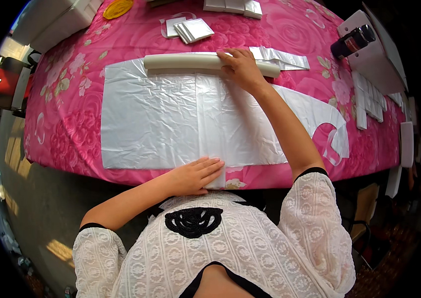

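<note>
A white roll [185,61], axis nine-to-three, lies near the plastic sheet [151,114]'s twelve-o'clock edge, beneath the right hand [242,68], fingers slightly apart; the left hand [196,176] rests at six, fingers outstretched.

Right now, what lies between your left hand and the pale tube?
A wrinkled, whitish plastic sheet lies spread out between the left hand and the pale tube, as the head view shows.
</note>
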Action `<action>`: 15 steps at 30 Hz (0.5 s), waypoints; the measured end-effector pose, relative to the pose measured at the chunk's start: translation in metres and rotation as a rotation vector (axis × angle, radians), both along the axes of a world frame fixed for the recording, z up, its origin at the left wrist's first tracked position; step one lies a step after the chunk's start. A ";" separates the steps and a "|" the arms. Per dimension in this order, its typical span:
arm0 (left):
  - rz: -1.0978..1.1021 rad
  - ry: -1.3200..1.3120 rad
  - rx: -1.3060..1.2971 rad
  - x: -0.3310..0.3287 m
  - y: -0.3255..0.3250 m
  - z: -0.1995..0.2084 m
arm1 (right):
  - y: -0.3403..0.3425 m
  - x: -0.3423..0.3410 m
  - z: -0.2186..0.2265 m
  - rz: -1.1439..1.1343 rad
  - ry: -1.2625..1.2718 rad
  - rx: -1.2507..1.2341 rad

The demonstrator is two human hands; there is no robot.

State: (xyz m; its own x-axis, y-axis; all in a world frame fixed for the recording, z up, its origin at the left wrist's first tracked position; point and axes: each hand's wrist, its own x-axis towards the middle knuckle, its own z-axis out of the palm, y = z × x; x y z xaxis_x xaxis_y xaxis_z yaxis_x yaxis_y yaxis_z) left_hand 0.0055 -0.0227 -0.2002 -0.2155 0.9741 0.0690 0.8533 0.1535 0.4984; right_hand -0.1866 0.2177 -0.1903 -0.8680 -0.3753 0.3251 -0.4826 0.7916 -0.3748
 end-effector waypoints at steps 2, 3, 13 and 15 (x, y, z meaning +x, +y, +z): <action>-0.036 0.051 0.100 0.001 -0.004 -0.010 | -0.007 0.014 0.000 -0.040 0.157 0.063; -0.057 0.076 0.150 0.001 -0.006 -0.013 | -0.008 0.025 0.002 0.016 0.128 0.057; 0.086 -0.214 0.456 0.007 -0.015 -0.010 | -0.020 0.162 0.016 0.530 -0.285 0.012; 0.190 -0.245 0.539 0.004 -0.015 0.005 | -0.021 0.170 0.009 0.467 -0.242 -0.043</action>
